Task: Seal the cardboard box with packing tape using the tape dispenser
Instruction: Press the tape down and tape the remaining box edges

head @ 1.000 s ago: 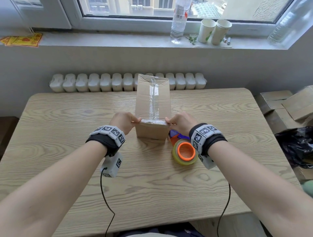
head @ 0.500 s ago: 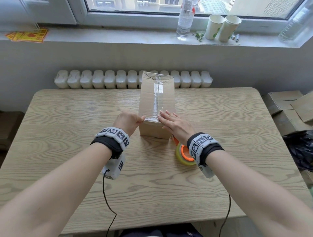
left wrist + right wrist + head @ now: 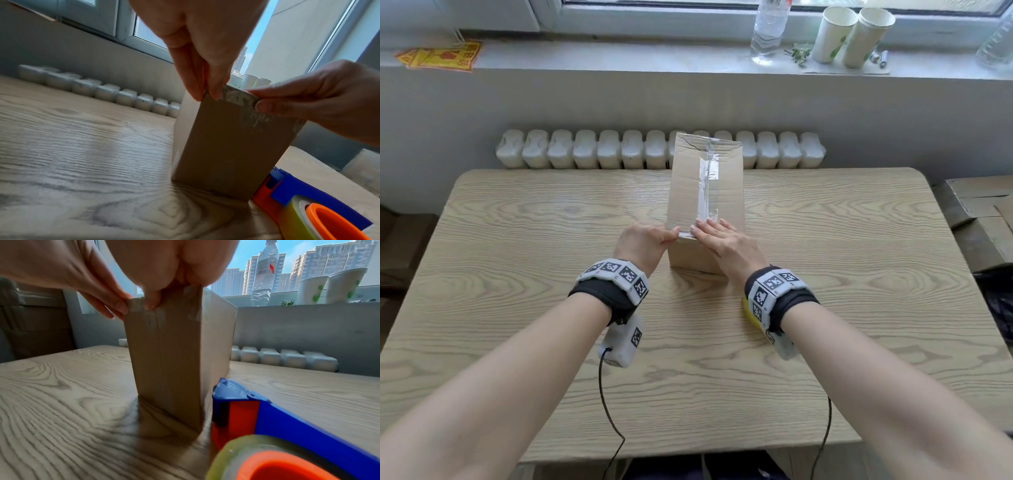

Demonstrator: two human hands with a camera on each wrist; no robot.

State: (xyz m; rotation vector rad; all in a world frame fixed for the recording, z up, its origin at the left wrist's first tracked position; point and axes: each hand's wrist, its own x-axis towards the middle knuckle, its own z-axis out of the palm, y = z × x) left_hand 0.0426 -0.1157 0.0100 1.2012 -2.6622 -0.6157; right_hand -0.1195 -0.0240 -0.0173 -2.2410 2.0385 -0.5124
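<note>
The cardboard box [image 3: 688, 192] stands upright at the table's middle, a strip of clear packing tape [image 3: 708, 186] running along its top seam and folded over the near edge [image 3: 242, 99]. My left hand [image 3: 671, 234] pinches the box's near-left top corner between thumb and fingers [image 3: 213, 92]. My right hand [image 3: 700, 228] lies flat on the near end of the top, fingers straight on the tape, thumb [image 3: 151, 304] pressing the tape end on the front face. The blue and orange tape dispenser [image 3: 267, 423] lies on the table by the box's near-right corner, mostly hidden under my right wrist in the head view.
The wooden table [image 3: 517, 240] stretches bare to left and right of the box. A row of white blocks [image 3: 585, 149] lines its far edge. On the windowsill stand a water bottle [image 3: 768, 31] and two paper cups [image 3: 854, 36]. Cardboard boxes [image 3: 976, 212] sit at the right.
My right hand let go of the box's near-right corner, flattened on the top and slid left along the near edge. The left hand stays at its corner. The head camera came closer.
</note>
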